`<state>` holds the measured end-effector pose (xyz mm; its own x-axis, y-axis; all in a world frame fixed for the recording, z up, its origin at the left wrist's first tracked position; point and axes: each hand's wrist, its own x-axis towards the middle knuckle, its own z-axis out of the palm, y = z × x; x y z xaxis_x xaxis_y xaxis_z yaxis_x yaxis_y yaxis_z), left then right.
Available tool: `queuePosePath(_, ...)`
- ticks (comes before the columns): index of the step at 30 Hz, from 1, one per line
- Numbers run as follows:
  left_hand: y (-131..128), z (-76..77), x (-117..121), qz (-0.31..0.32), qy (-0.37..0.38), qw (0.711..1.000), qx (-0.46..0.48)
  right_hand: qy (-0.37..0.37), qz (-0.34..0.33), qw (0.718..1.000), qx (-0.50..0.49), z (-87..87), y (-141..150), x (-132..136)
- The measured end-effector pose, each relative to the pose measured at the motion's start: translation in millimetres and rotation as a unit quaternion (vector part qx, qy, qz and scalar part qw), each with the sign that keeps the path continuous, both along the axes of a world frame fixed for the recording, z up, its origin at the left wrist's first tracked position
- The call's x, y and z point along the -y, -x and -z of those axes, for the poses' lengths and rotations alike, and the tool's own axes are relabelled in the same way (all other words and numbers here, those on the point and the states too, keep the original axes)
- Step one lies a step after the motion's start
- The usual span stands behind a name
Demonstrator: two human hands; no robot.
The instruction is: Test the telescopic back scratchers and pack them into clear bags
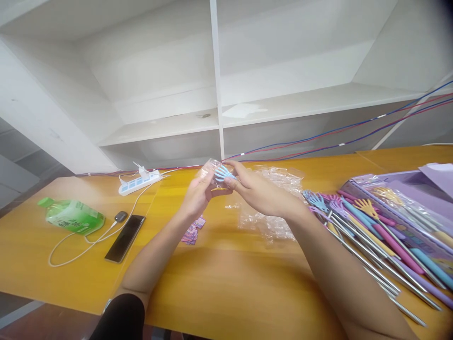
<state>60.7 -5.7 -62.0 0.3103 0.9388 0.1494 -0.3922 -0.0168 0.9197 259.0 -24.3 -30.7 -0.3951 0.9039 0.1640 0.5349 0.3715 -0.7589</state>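
Note:
A blue back scratcher [222,173] with a hand-shaped head is held up between both hands above the table. My right hand [260,191] is closed on it, with the thumb pressed near the base of the head. Its handle is hidden from view. My left hand [195,196] grips a clear plastic bag [209,166] around the head's left side. Whether the head is fully inside the bag, I cannot tell. Below the left wrist lie small pink printed cards [191,234]. Behind the right forearm is a pile of clear plastic bags [278,182].
On the right, several colourful back scratchers [375,236] lie beside a purple box [399,179] holding bagged ones. To the left are a green bottle [76,216], a phone [124,238], a white cable and a power strip [139,182]. White shelving [216,71] and wires stand behind.

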Motion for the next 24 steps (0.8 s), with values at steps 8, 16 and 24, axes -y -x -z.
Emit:
queuePosePath(8,11,0.6,-4,0.031,-0.029,0.998,-0.054,0.004,-0.046,0.999,0.015,-3.1,-5,0)
queuePosePath(16,9,-2.0,-1,0.004,-0.035,0.999,-0.037,-0.034,-0.122,0.992,-0.022,1.8,-6,-7)
queuePosePath(24,10,-8.3,-3,-0.056,-0.066,0.996,-0.029,-0.037,-0.071,0.995,-0.053,5.1,-1,-12)
